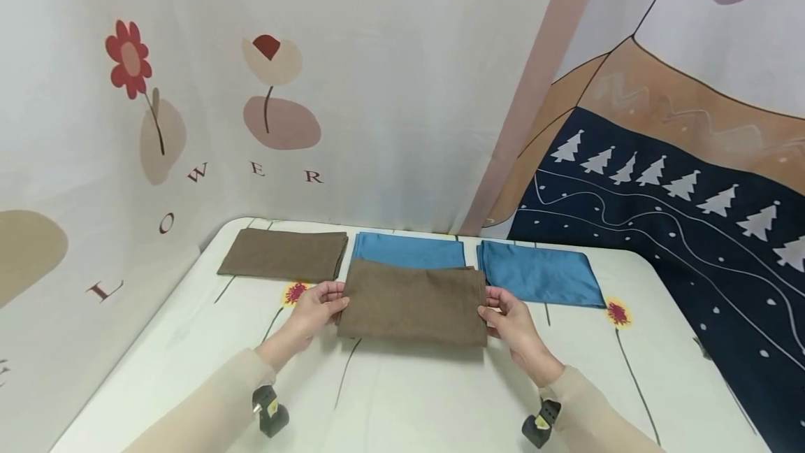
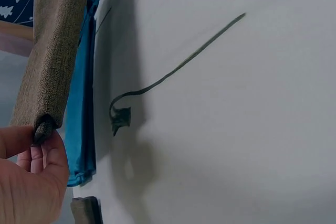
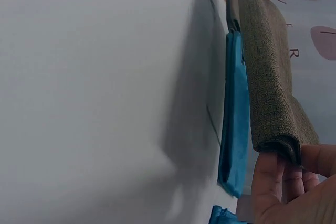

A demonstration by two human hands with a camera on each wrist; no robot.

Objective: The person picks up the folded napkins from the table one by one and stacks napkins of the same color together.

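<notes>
A folded brown cloth (image 1: 411, 306) is held up level between both hands, above the table. My left hand (image 1: 314, 313) pinches its left end between thumb and fingers; in the left wrist view the folded layers (image 2: 44, 129) show at the fingertips. At the opposite end, my right hand (image 1: 512, 324) grips the edge the same way, thumb on top and fingers below. Just behind lies a folded blue cloth (image 1: 409, 247), partly hidden by the held one. In the right wrist view a shadow falls on the table beneath the brown cloth (image 3: 268, 77).
Another folded brown cloth (image 1: 283, 254) lies at the back left of the table, and a second folded blue cloth (image 1: 537, 272) at the back right. The white tabletop (image 1: 377, 404) has printed flowers. Printed curtains (image 1: 402, 89) stand behind it.
</notes>
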